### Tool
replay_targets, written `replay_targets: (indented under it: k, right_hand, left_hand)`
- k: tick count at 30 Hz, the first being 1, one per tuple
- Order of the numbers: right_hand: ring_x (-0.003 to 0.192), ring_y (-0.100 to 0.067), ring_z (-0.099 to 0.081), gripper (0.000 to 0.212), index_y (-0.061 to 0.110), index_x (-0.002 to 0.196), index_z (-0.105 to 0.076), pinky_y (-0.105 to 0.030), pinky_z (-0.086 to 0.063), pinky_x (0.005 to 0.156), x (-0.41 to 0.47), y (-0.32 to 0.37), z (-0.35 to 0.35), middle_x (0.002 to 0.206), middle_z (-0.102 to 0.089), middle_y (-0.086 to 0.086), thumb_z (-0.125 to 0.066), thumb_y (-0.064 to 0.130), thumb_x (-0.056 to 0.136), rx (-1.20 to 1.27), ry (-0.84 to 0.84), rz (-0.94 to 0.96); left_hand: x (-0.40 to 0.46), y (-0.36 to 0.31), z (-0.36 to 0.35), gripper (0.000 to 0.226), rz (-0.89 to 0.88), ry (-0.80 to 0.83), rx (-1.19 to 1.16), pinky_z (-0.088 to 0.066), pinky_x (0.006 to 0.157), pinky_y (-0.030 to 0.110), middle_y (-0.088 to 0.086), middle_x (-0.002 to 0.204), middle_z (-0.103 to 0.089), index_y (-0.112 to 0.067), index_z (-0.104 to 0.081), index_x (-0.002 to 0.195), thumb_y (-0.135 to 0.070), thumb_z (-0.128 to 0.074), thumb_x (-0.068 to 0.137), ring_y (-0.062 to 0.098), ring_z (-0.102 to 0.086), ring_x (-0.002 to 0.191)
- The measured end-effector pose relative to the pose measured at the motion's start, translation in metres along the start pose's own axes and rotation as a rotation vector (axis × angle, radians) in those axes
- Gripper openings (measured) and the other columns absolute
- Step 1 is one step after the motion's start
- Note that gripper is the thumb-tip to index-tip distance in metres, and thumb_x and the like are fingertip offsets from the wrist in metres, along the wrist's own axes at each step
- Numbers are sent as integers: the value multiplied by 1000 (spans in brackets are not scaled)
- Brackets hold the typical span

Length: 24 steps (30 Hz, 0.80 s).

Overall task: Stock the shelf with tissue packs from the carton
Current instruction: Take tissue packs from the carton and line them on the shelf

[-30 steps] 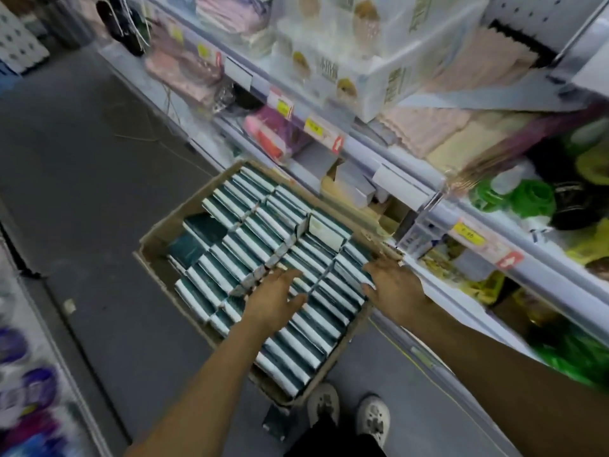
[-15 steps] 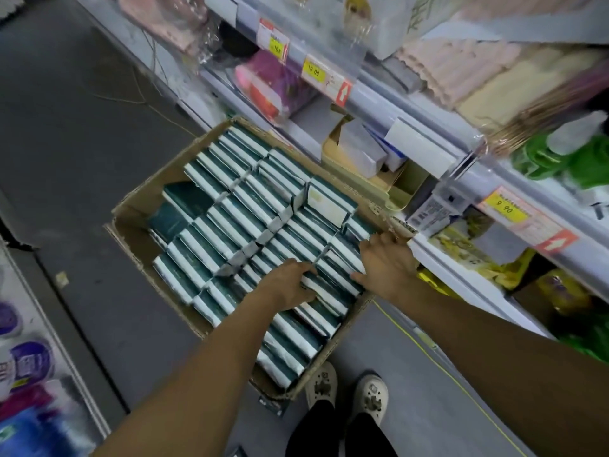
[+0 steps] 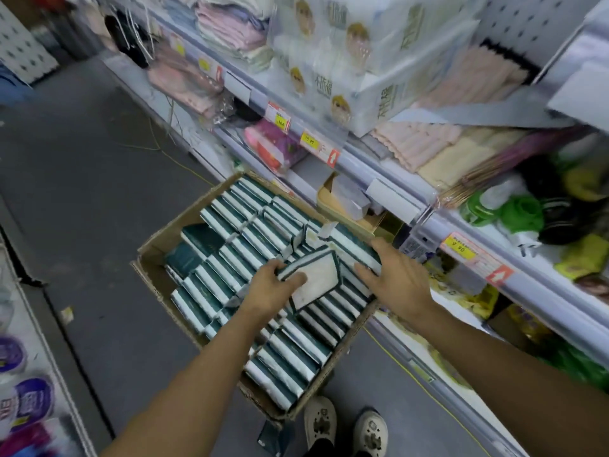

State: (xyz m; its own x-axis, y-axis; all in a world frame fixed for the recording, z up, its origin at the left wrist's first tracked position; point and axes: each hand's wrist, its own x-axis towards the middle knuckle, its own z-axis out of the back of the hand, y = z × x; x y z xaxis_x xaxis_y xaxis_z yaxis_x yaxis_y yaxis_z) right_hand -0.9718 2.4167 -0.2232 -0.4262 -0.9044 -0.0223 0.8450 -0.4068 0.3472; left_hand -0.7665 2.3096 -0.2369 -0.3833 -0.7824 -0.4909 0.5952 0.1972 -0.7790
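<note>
An open brown carton (image 3: pixel 155 275) stands on the floor beside the shelf, packed with several rows of green-and-white tissue packs (image 3: pixel 237 232). My left hand (image 3: pixel 268 288) grips one pack (image 3: pixel 318 278) by its left end; the pack is lifted and tilted above the rows, its white face up. My right hand (image 3: pixel 393 278) is spread over the packs at the carton's right side, its fingertips touching them beside the lifted pack. The shelf (image 3: pixel 389 189) runs along the right, with a lower level just beyond the carton.
Price tags (image 3: pixel 309 140) line the shelf edge. Folded towels (image 3: pixel 428 143), white paper bundles (image 3: pixel 346 51) and green items (image 3: pixel 514 212) fill the shelves. An open box (image 3: pixel 349 206) sits on the low shelf. My shoes (image 3: pixel 346 427) stand by the carton's near corner. Grey floor lies to the left.
My left hand has pulled one pack up out of the rows and tilted it. My right hand has shifted slightly and spread its fingers. The camera tilted up.
</note>
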Motion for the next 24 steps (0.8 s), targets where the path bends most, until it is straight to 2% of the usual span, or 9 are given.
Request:
replay_targets:
  k: [2, 5, 7, 9, 11, 13, 17, 20, 24]
  right_hand:
    - [80, -24, -67, 35, 20, 120, -56, -29, -44, 56, -3, 5, 26, 108, -68, 0, -66, 32, 89, 116, -135, 86]
    - [93, -12, -62, 37, 21, 115, -57, -24, -47, 60, -6, 11, 66, 123, -57, 7, -66, 14, 80, 251, -290, 248]
    - [100, -10, -57, 45, 22, 116, -56, -34, -56, 63, -8, 13, 90, 134, -48, 9, -68, 3, 78, 310, -344, 286]
    - [101, -13, -57, 46, 22, 116, -57, -40, -57, 59, -10, 16, 111, 139, -44, 8, -69, -1, 78, 324, -412, 299]
    - [106, -14, -55, 44, 21, 115, -58, -40, -57, 63, -8, 19, 131, 141, -43, 6, -70, -2, 79, 335, -482, 349]
    - [113, -16, -53, 41, 19, 114, -58, -40, -57, 66, -5, 23, 151, 140, -43, 1, -70, -2, 81, 334, -529, 414]
    - [107, -16, -55, 42, 20, 112, -57, -42, -57, 60, 4, 28, 193, 137, -45, -1, -71, -1, 79, 300, -627, 463]
    - [99, -15, -58, 42, 23, 112, -57, -41, -56, 55, 4, 35, 226, 136, -47, 2, -71, 3, 78, 252, -724, 455]
    - [109, -14, -53, 41, 18, 111, -56, -36, -58, 69, 1, 35, 273, 134, -46, 2, -63, -3, 77, 334, -827, 482]
  left_hand:
    - [-14, -27, 8, 26, 41, -54, -258, -57, 71, 44, 14, 95, -70, -11, -59, 106, -28, -71, 91, 28, -68, 78]
    - [-31, -66, 20, 22, 60, -72, -486, -58, 73, 45, 15, 95, -75, -17, -64, 108, -26, -73, 89, 33, -71, 80]
    - [-43, -92, 27, 19, 46, -49, -585, -57, 64, 37, 11, 91, -75, -19, -67, 109, -21, -71, 91, 29, -70, 72]
    - [-52, -117, 34, 14, 7, -34, -602, -54, 63, 33, 11, 98, -74, -22, -70, 105, -19, -70, 92, 27, -68, 75]
    - [-58, -140, 41, 6, -37, -33, -590, -52, 71, 35, 12, 106, -73, -27, -73, 95, -23, -69, 92, 27, -67, 84]
    - [-66, -164, 49, 8, -78, -23, -578, -52, 73, 35, 10, 101, -75, -25, -72, 94, -31, -66, 94, 25, -68, 84]
    - [-83, -213, 61, 44, -190, 36, -561, -57, 68, 34, 6, 95, -77, -14, -67, 109, -50, -68, 85, 23, -74, 83]
    - [-94, -243, 65, 36, -290, 3, -552, -54, 56, 28, 5, 89, -77, -13, -66, 107, -40, -74, 85, 19, -73, 72]
    - [-97, -282, 64, 24, -364, -32, -588, -49, 44, 23, 4, 83, -75, -14, -66, 106, -28, -73, 89, 13, -70, 60]
